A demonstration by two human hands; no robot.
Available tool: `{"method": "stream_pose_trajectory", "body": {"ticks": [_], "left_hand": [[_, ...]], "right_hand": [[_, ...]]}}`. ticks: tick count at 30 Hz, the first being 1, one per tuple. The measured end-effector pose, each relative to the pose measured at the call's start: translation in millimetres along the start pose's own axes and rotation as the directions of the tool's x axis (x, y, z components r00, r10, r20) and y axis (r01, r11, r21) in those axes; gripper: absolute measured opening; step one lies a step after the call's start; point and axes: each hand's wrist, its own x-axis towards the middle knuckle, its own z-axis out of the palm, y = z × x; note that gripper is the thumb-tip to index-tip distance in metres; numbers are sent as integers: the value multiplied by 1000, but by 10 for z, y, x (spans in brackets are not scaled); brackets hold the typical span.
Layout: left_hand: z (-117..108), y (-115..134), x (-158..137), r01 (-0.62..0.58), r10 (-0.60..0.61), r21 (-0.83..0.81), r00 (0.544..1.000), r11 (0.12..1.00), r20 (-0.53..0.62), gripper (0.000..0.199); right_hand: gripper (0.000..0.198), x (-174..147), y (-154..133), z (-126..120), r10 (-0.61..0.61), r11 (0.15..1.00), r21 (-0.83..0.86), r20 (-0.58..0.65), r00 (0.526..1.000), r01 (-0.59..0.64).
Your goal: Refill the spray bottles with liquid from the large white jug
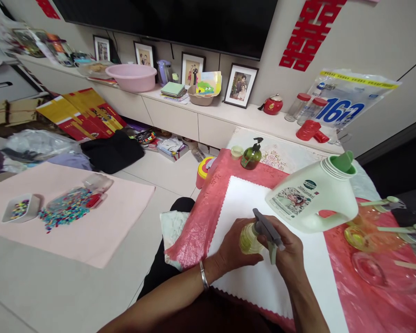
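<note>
My left hand [230,245] is wrapped around the body of a clear spray bottle [250,239] with pale yellow liquid in it. My right hand [291,249] grips the bottle's grey trigger head [266,229], its fingers around the neck. Whether the head is screwed on tight I cannot tell. Below both hands lies a white scallop-edged sheet [242,203]. Just beyond them stands a large pale green detergent jug [312,194] with a green spout in its uncapped mouth. Farther back are a green pump bottle [251,157] and a small pale green cap [236,151].
A red plastic cover [211,208] drapes the table. At the right edge lie several clear bottles with spray heads [395,238]. To the left, a pink sheet [125,222] on the floor bears colourful small pieces [67,208] and a white dish [9,212]. A low cabinet [173,118] runs behind.
</note>
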Motion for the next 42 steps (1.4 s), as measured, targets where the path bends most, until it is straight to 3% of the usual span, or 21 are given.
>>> {"method": "stream_pose_trajectory", "body": {"ticks": [4, 7, 11, 14, 16, 17, 19, 24, 27, 30, 32, 34, 36, 38, 40, 42], "left_hand": [[-5, -58, -42, -46, 45, -47, 999, 998, -9, 93], [7, -115, -69, -68, 68, -24, 998, 997, -10, 97], [7, -126, -84, -73, 73, 4, 997, 997, 15, 99], [0, -109, -88, -71, 70, 20, 997, 997, 32, 100], [1, -107, -90, -70, 69, 28, 997, 997, 26, 99], [3, -108, -90, -70, 69, 30, 997, 997, 21, 99], [7, -112, -87, -79, 78, 28, 997, 997, 20, 100], [0, -113, -71, -110, 109, 24, 993, 994, 47, 98], [-3, -127, -73, -125, 124, 36, 991, 991, 41, 98], [3, -150, -84, -128, 127, 41, 991, 991, 34, 97], [9, -159, -95, -122, 121, 33, 992, 992, 30, 96], [13, -159, -103, -115, 114, 22, 993, 993, 19, 96], [12, -154, -105, -112, 112, 9, 994, 994, 7, 96], [10, -147, -102, -102, 102, 1, 995, 995, 9, 96], [9, -141, -97, -90, 90, -2, 996, 996, 16, 98], [8, -134, -93, -82, 82, 0, 996, 997, 17, 98]], "right_hand": [[25, 14, -14, -66, 1, 996, 84, -21, 1000, 1], [31, 158, -128, -161, -65, 984, 160, -118, 991, 84], [40, 514, -424, -289, -243, 944, 149, -291, 925, 294], [36, 739, -504, -376, -277, 951, 14, -401, 873, 309], [36, 824, -360, -429, -276, 957, -186, -337, 900, 224], [40, 846, -227, -447, -236, 929, -338, -229, 944, 151], [44, 859, 124, -451, -126, 888, -453, -82, 989, 75], [52, 796, 951, -306, -2, 780, -622, 98, 995, 63], [54, 737, 1068, -245, -51, 726, -675, 140, 989, 133], [52, 617, 823, -278, -190, 675, -700, 140, 972, 233], [42, 493, 540, -378, -318, 633, -731, 53, 947, 254], [29, 368, 267, -558, -446, 600, -776, -121, 887, 196], [32, 282, 88, -812, -538, 600, -796, -331, 775, 77], [51, 252, 45, -1097, -531, 686, -727, -537, 655, -40], [63, 266, 122, -1352, -401, 783, -610, -642, 653, -119], [61, 307, 266, -1529, -192, 864, -464, -664, 723, -197]]}}
